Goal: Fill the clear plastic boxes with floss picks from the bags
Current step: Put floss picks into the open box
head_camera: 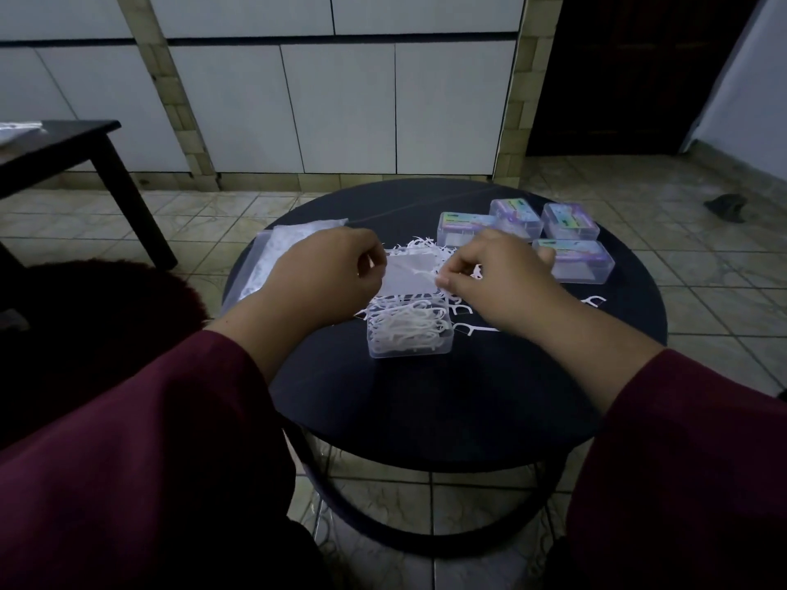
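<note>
- An open clear box (409, 330) is set on the round dark counter (426, 398) just in front of both hands, heaped with white floss picks; it is judged to be kept close so that picks can be dropped in with little reach.
- A flat clear piece (411, 274), probably the lid of that box, is pinched at its left edge by the left hand (328, 274), fingers curled round it, and is held above the loose picks (421, 249).
- The right edge of the same piece is pinched by the curled fingertips of the right hand (494, 270); a single pick seems to be caught there too, though this cannot be told for certain.
- The lid is judged to be held level over the box in readiness for closing.
- Four closed boxes (570, 259) with coloured labels are grouped at the far right of the counter, well apart from the open one, presumably as finished.
- A bag (289, 249) of picks is laid at the far left, partly hidden behind the left hand.
- Stray picks (596, 301) are scattered beside the open box, and the heaped contents may hinder the lid from seating.
- A dark side table (55, 151) is seen at the left, on a tiled floor.
</note>
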